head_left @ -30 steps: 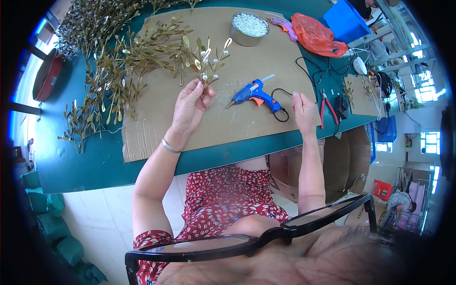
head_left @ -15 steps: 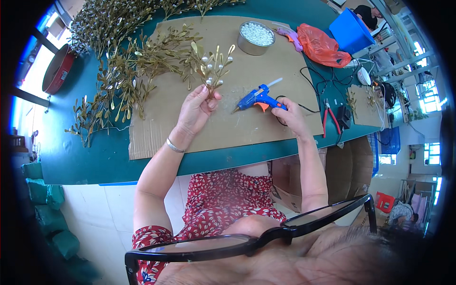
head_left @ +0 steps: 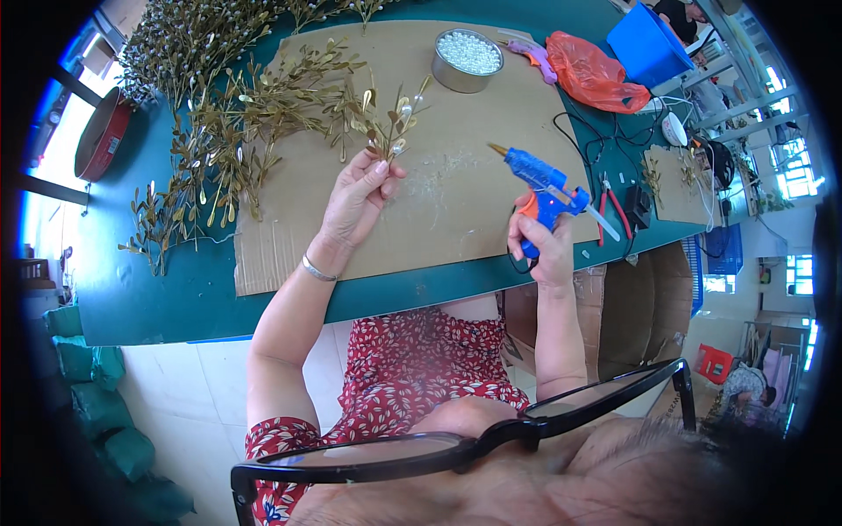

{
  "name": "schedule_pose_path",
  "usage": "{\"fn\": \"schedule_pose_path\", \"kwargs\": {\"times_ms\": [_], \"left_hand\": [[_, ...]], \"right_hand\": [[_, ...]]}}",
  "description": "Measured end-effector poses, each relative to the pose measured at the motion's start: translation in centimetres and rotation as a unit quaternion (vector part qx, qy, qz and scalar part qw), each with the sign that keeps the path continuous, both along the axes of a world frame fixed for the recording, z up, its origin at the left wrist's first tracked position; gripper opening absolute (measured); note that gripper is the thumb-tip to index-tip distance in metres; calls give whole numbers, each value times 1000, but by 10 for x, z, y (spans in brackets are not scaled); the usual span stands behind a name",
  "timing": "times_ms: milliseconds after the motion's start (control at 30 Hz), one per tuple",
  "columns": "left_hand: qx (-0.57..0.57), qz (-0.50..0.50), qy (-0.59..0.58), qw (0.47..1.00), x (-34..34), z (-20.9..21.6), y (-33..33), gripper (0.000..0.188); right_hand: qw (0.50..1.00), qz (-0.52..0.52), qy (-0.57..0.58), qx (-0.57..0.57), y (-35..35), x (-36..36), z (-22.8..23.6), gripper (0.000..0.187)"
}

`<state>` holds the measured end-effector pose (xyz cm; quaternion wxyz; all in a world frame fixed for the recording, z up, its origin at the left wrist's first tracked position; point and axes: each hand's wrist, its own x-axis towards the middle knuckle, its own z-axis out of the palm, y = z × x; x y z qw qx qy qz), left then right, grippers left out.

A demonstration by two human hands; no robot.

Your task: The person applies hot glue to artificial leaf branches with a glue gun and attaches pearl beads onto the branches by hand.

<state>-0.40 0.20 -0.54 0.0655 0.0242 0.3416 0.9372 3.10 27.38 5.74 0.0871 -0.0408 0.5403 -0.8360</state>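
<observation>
Between the fingertips of my left hand [head_left: 361,195] is the stem of a gold leaf sprig [head_left: 390,124] with some white pearl beads on it, held above the cardboard sheet [head_left: 351,263]. My right hand [head_left: 544,245] is wrapped round the handle of a blue hot glue gun [head_left: 544,188], raised above the cardboard's right side. The gun's brass nozzle points up and to the left, and a clear glue stick [head_left: 605,223] pokes out of its back. Beyond both hands stands a round tin of white pearl beads [head_left: 467,61].
Gold leaf branches [head_left: 228,123] spread over the left and far left of the green table [head_left: 158,302]. At the right lie red-handled pliers [head_left: 617,210], black cables, a purple glue gun [head_left: 537,60], a red plastic bag [head_left: 588,74] and a blue bin [head_left: 647,46]. A red round tray [head_left: 103,136] stands far left.
My right hand has lifted the glue gun off the cardboard and swung its nozzle upward. The sprig in my left hand has turned, staying in nearly the same place.
</observation>
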Motion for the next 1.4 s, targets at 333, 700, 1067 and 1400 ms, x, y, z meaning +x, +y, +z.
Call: {"fn": "schedule_pose_path", "kwargs": {"times_ms": [333, 700, 1067, 1400], "left_hand": [[50, -91, 15, 995, 5, 4, -2, 25], [-6, -67, 3, 998, 4, 3, 5, 23], [-69, -13, -1, 998, 3, 5, 9, 20], [-35, 23, -7, 999, 1, -8, 8, 21]], "right_hand": [[996, 5, 29, 85, -6, 9, 1, 28], [979, -34, 33, -199, -55, -14, -5, 18], [814, 175, 107, -543, -11, -22, 43, 20], [988, -55, 37, 141, 18, 22, 22, 28]]}}
